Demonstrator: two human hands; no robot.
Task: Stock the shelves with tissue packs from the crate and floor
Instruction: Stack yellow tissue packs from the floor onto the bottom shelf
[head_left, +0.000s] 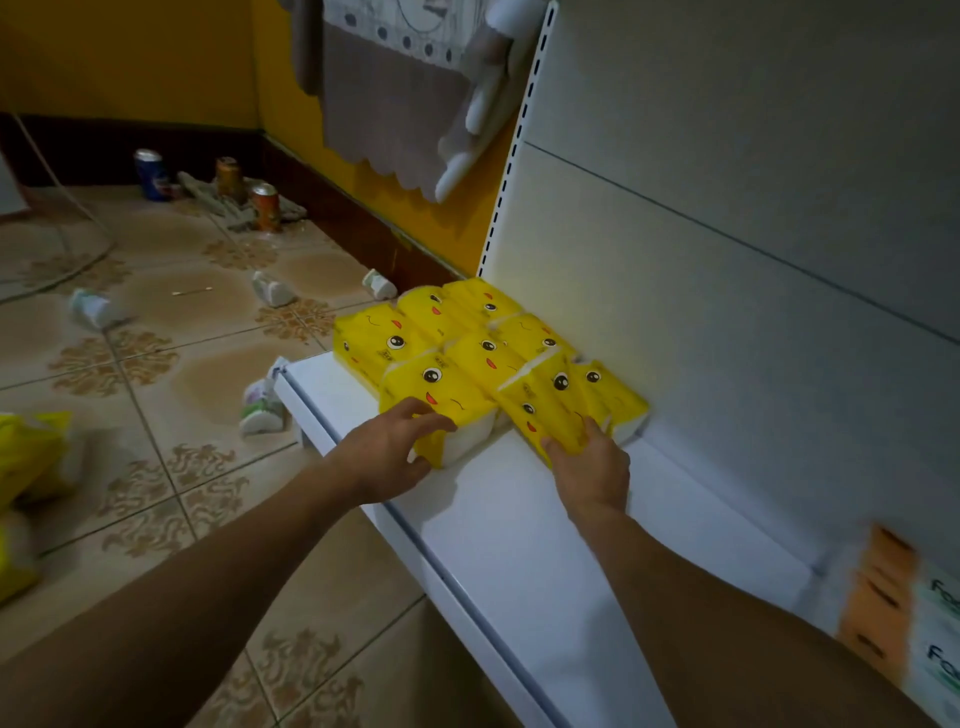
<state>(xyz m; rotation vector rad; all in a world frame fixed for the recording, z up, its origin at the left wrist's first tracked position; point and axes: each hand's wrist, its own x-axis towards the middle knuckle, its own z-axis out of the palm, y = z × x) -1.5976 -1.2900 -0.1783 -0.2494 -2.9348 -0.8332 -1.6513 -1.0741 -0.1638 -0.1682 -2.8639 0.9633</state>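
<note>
Several yellow tissue packs with cartoon faces lie in rows at the far end of the white shelf. My left hand grips the near end of the front-left pack, fingers curled over its top. My right hand presses on the tilted front-right pack, which leans on its neighbours. More yellow packs lie on the floor at the far left edge of the view.
Small white packs are scattered over the tiled floor, with drink cans by the yellow wall. Orange-and-white tissue packs stand on the shelf at the right. A cloth hangs above the shelf's slotted upright.
</note>
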